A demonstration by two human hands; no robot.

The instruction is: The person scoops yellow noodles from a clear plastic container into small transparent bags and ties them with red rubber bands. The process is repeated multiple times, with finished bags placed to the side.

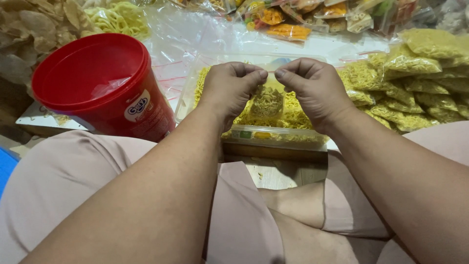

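My left hand (232, 88) and my right hand (315, 88) are held close together, pinching the top edge of a small clear plastic bag (267, 101) filled with yellow crispy noodles. The bag hangs between the two hands, just above a clear rectangular tub (273, 137) of loose yellow noodles. Thumb and forefinger of each hand nearly meet at the bag's mouth.
A red plastic bucket (105, 85) tilts to the left of the tub. Several filled noodle bags (415, 83) pile up at the right. Pale crackers (34, 29) lie at the far left, mixed snack packets (293, 19) at the back. My folded legs fill the foreground.
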